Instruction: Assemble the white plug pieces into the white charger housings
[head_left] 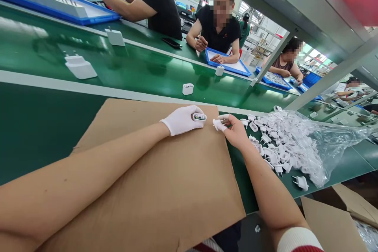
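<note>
Two white plug units showed toward the left, the nearer one [81, 69] lying on a glossy green strip [141, 67] and the farther one [115, 38] at the strip's far rail, each with its pins pointing up and away. Behind them a co-worker in a black shirt [163, 4] reached across near a long blue tray [100, 16], and a dark phone [171, 42] lay just beside that person.

On the near side, a brown cardboard sheet [165, 185] covered much of the green worktop [44, 126]. Over its far part was the left hand [181, 121], in a white glove, its fingers curled around a white oval housing [199, 117] whose open end faced the wearer and showed parts inside. Past that hand, a white oval piece [188, 89] stood on the strip.

Just right of the housing, and apart from it, the right hand [236, 132], with white covers on some fingertips, pinched a small white plug piece [217, 124] near the sheet's edge. Across the strip sat a second co-worker [220, 27] over a blue-rimmed tray [244, 69].

Farther right, a heap of white plug pieces [277, 149] spilled from a clear plastic bag [327, 145], with one loose piece [301, 183] near the worktop's edge.
</note>
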The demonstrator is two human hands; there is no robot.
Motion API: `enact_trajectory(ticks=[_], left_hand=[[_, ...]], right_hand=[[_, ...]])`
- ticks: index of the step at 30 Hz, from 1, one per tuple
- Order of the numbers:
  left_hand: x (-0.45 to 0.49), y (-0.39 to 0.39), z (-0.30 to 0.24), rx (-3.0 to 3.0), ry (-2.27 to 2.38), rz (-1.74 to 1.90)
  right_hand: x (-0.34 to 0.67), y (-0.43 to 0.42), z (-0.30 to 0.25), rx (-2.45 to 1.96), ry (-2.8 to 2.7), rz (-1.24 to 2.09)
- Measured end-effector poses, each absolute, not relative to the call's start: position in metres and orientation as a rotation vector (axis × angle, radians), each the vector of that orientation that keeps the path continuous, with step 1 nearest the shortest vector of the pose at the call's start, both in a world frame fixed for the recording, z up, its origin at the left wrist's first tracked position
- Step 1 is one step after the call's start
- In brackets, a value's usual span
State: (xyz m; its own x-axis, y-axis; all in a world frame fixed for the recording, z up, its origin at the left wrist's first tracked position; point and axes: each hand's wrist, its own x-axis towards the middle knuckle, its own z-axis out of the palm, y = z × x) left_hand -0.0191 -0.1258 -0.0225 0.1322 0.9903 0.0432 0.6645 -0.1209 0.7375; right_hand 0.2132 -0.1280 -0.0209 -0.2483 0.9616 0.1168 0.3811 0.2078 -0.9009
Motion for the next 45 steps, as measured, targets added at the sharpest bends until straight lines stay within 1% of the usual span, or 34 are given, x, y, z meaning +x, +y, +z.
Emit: enact_trajectory(ticks=[4, 8, 11, 13, 15, 17, 19, 25, 29, 33, 40, 45], left_hand=[[-0.013, -0.130, -0.028, 1.882, 1.516, 0.761], [-0.014, -0.130, -0.035, 1.826, 1.216, 0.757], [-0.016, -0.130, -0.036, 1.692, 1.061, 0.708], [-0.014, -0.131, -0.034, 1.617, 1.060, 0.703], [-0.010, -0.132, -0.030, 1.625, 1.180, 0.730], [-0.006, -0.133, -0.027, 1.685, 1.376, 0.779], [-0.002, -0.133, -0.027, 1.693, 1.489, 0.823], [0.003, -0.134, -0.033, 1.630, 1.485, 0.849], [0.006, -0.133, -0.035, 1.700, 1.511, 0.845], [0.008, -0.131, -0.038, 1.802, 1.504, 0.840], [0.009, -0.128, -0.041, 1.849, 1.476, 0.839], [0.009, -0.127, -0.043, 1.872, 1.440, 0.841]], right_hand=[[0.205, -0.132, -0.020, -1.238, -1.664, 1.076], [0.200, -0.136, -0.022, -1.184, -1.561, 1.270], [0.198, -0.135, -0.024, -1.169, -1.528, 1.343], [0.199, -0.133, -0.024, -1.168, -1.511, 1.368], [0.201, -0.131, -0.023, -1.185, -1.500, 1.365], [0.203, -0.131, -0.019, -1.216, -1.511, 1.295], [0.205, -0.133, -0.015, -1.234, -1.564, 1.127], [0.198, -0.154, -0.002, -1.205, -2.084, 0.438], [0.191, -0.155, 0.000, -1.225, -2.341, 0.151], [0.185, -0.148, 0.001, -1.180, -2.452, 0.069], [0.186, -0.142, 0.000, -1.105, -2.457, 0.143], [0.185, -0.141, -0.003, -1.086, -2.477, 0.068]])
